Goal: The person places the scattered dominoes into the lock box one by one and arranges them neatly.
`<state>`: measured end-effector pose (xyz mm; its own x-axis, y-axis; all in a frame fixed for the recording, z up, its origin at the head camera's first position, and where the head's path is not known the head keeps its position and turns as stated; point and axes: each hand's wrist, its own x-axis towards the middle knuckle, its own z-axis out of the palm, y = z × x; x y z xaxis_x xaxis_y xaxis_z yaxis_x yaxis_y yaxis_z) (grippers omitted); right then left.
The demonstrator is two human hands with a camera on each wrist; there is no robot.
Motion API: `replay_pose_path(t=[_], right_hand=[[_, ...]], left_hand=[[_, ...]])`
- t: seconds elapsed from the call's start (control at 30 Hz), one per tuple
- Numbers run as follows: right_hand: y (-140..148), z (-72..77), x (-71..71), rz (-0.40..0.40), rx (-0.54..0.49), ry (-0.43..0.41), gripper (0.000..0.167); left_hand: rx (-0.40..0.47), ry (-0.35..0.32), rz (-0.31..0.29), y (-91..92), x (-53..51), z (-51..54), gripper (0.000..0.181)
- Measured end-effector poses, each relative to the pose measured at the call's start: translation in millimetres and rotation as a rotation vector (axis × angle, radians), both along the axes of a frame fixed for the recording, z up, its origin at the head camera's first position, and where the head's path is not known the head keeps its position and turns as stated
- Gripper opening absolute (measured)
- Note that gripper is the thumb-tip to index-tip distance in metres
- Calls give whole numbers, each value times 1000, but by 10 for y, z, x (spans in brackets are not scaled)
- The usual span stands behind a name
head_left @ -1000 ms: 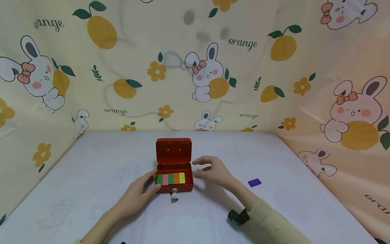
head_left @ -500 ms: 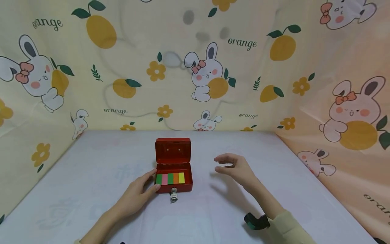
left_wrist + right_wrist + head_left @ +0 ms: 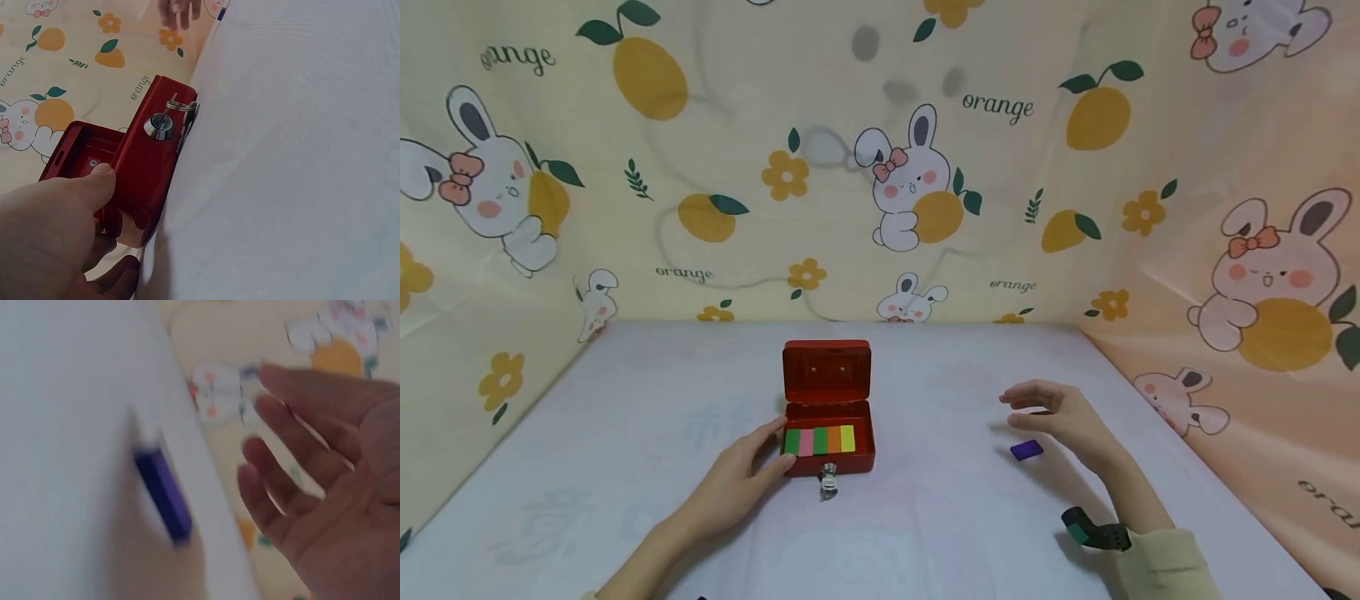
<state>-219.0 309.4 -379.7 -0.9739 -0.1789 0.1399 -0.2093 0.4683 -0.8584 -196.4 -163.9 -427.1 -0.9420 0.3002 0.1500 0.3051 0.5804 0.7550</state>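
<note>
A red metal cash box [image 3: 867, 460] stands on the table with its lid raised. Inside it lies a row of coloured blocks [image 3: 820, 439]: green, pink, green, orange and yellow. My left hand [image 3: 733, 479] holds the box at its left front corner, the thumb [image 3: 100, 184] over the rim and the fingers against the side. A small purple block [image 3: 1027, 450] lies on the table to the right. Just above and behind it hovers my right hand [image 3: 1067, 421], fingers loosely bent and apart, holding nothing. The right wrist view shows the purple block [image 3: 164, 494] below the spread fingers, blurred.
A lock with keys [image 3: 828, 482] hangs at the front of the box. The white table [image 3: 925, 533] meets a patterned cloth wall [image 3: 737, 150] at the back and sides. A black band [image 3: 1097, 533] is on my right wrist.
My right hand has moved from beside the box to the right, across the table, to over the purple block. My left hand and the box have stayed in place.
</note>
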Motion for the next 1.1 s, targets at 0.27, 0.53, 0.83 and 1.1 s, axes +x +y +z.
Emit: replay_pose_path(t=[0.27,0.53,0.83,1.1], right_hand=[[397,-145,-41,68,21,-84,38],[484,-256,-72,133,12,-126,44],[454,-279,-69,152,81,-144,46],[408,-303,-82,117,113,-120,42]], left_hand=[[0,16,-10,-17,-2,-6,70],[4,16,-13,-16,2,19,69],[1,6,-3,-8,8,9,69],[-7,10,2,-5,7,8,68]])
